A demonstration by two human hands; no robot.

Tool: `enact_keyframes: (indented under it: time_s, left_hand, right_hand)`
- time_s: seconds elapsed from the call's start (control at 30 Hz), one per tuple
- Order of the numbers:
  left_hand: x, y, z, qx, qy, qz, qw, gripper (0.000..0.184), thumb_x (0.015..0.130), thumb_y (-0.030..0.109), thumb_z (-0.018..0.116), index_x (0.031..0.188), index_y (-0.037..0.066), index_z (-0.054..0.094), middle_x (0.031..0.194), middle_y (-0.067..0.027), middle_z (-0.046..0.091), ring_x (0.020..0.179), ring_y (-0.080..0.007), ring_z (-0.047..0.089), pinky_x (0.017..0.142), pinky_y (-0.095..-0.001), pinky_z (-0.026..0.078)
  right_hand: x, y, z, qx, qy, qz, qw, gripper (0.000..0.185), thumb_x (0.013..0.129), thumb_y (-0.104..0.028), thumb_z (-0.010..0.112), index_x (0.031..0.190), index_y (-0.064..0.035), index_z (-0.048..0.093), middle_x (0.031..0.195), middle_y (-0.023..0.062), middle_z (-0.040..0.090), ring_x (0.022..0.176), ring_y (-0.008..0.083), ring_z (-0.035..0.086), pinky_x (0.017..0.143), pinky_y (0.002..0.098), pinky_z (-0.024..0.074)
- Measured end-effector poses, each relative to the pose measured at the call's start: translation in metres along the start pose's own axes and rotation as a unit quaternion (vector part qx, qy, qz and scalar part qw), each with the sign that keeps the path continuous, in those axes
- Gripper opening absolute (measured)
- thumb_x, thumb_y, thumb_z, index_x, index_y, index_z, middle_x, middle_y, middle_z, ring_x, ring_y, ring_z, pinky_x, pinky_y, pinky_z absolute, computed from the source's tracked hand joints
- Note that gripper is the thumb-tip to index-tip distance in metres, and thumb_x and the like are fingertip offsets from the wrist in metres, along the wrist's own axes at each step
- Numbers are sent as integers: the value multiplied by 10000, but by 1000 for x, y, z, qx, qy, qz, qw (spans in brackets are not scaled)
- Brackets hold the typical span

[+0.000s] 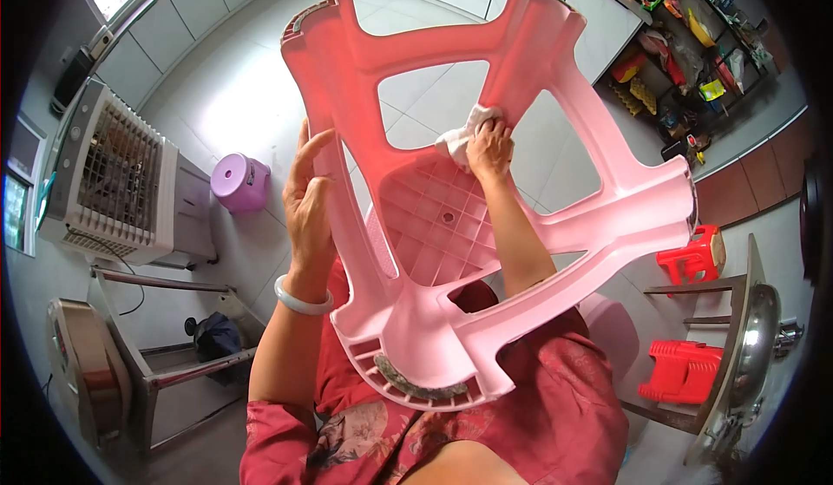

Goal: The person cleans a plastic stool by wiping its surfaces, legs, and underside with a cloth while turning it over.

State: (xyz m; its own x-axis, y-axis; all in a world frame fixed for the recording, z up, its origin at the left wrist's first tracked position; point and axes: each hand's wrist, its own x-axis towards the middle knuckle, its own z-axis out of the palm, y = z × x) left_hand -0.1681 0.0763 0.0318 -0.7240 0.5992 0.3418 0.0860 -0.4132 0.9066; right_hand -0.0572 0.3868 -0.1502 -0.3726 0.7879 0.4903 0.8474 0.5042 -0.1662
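A pink plastic stool (pixel 421 42) is upside down over my lap, its legs pointing up and toward me and its gridded underside showing. My left hand (pixel 305 194) is wrapped round the edge of the stool's left side, with a pale bangle on that wrist. Reaching inside between the legs, my right hand (pixel 492 148) presses a white cloth (pixel 458 142) against the inner face near the base of a far leg. Its fingers are bunched over the cloth. A dark, dirty-looking strip (pixel 421 383) sits in the foot of the nearest leg.
An air cooler (pixel 121 173) and a purple stool (pixel 240 183) stand at left, above a metal-framed rack (pixel 165 372). Red plastic stools (pixel 685 372) are at right beside a wooden frame (pixel 737 311). Shelves (pixel 694 60) full of goods line the back right.
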Motion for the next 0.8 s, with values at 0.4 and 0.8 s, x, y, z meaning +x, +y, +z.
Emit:
enact_keyframes:
  time_s: [0.4, 0.8]
  left_hand:
    - [-3, -4, 1, 32, -9, 12, 999, 523, 733, -42, 423, 1209, -5, 636, 1584, -234, 255, 1511, -261, 145, 1186, -369, 128]
    - [-2, -6, 1, 56, -7, 19, 998, 488, 777, -23, 412, 1212, 2, 633, 1592, -219, 247, 1506, -254, 159, 1174, -345, 153]
  right_hand:
    - [-59, -60, 83, 16, -216, -136, 967, 367, 807, -230, 648, 1157, -122, 633, 1220, 97, 576, 1199, 292, 488, 951, 583, 433]
    - [-116, -90, 51, -3, -240, -442, 865, 401, 821, -277, 604, 1216, -204, 590, 1261, 62, 550, 1243, 370, 458, 892, 694, 443]
